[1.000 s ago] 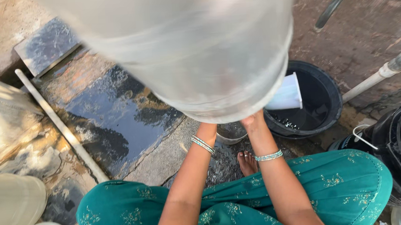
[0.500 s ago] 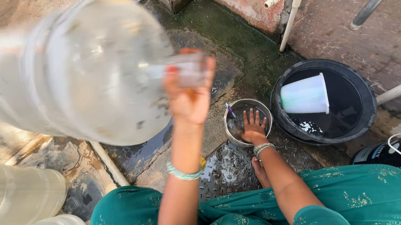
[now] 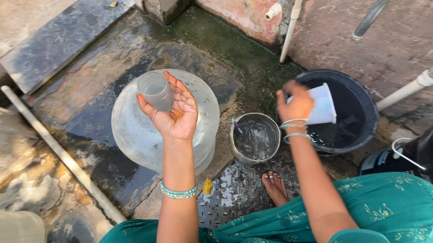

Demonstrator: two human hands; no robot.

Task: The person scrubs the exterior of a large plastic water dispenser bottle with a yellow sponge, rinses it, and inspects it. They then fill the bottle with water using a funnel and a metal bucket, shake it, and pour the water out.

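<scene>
Clear plastic, large water jug [image 3: 142, 136] now stands upright on the wet stone floor [image 3: 75, 110], directly beneath and in front of the left hand [image 3: 173, 111]; half a second ago it was lifted and tilted high, filling the upper left of view, and a second ago its base blocked most of the frame; it has come down and is set on its bottom. Long axis now vertical; neck [image 3: 155, 90] points straight up toward the camera, mouth open. Left hand cups the neck from the near side, palm up, fingers loosely curled around it, not clenched; reads as steadying, since the jug's weight sits on the floor.

Right hand [image 3: 298, 101] has shifted from the small steel bowl [image 3: 255, 138] to the white plastic mug [image 3: 323, 105]; fingers closed around the mug's near side, mug held over the black tub [image 3: 363, 107], tilted with its mouth away from the hand; hand slightly blurred. Judgement: rinse-and-tip phase over, jug placed to receive water through the neck.

Outward: steel bowl with water lies between the two hands, a small brush-like stick [image 3: 236, 126] on its rim; bare foot [image 3: 275, 187] just below the bowl; white pipes [image 3: 288, 22] on the wall beyond the right hand; a long pale pipe [image 3: 58, 151] left of the jug.
</scene>
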